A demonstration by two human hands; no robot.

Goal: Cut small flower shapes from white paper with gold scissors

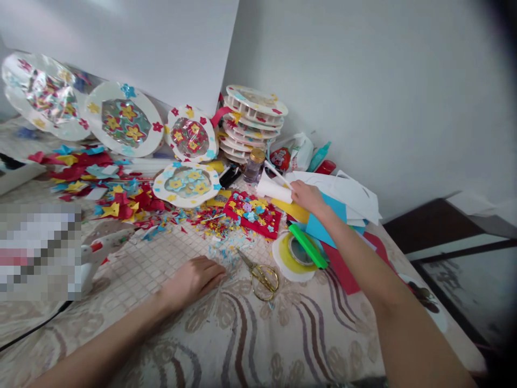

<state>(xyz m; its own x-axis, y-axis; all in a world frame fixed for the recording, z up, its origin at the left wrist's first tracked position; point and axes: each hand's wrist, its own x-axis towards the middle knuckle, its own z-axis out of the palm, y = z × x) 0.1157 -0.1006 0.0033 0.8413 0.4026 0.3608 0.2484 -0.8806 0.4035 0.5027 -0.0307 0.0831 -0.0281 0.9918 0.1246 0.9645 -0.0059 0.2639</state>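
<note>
My left hand [197, 277] lies palm down on the patterned tablecloth, with nothing seen in it. Right of it are gold-handled scissors [262, 280], partly spread. My right hand [307, 196] reaches over the paper pile, its fingers closed at the end of a thin white stick [278, 175]. Just under that stick is a curled white paper [272, 189]; whether the fingers touch it too I cannot tell. Near my right forearm lie blue paper [333, 207], a bright green strip-like tool [309, 247] and a tape roll [298, 253]. Small paper flowers cover a red pad [256, 215].
Flower-decorated white discs [125, 118] lean at the back left, beside a stack of similar rings [254, 124]. A gold-capped jar [254, 164] stands before the stack. Paper scraps [129, 202] litter the left side, near a white glue gun [91, 258] with a black cord.
</note>
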